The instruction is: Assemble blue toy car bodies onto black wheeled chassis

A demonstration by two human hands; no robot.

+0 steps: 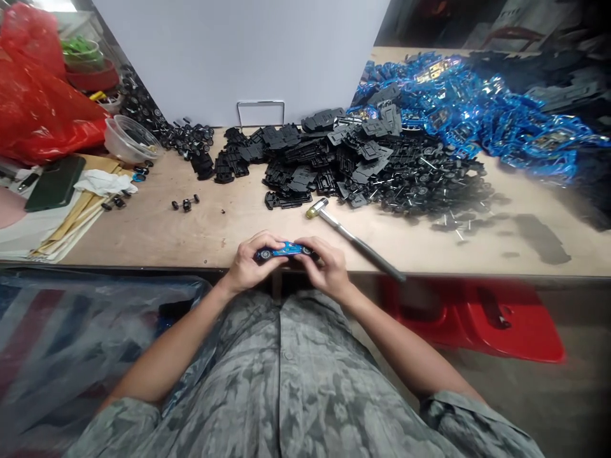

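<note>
The left hand [251, 259] and right hand [328, 263] are clasping opposite ends of a low, glossy blue, plastic-looking toy car [287, 249], its long axis running between them, neither being nearer.

Toy car [289, 249] glossy; chassis pile [303, 152] matt; tabletop [143, 236] wood.

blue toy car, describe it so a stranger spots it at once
At the near edge of the wooden tabletop, look between the left hand and right hand. The blue toy car is held there, wheels showing, apart from the blue pieces heaped farther right.
</note>
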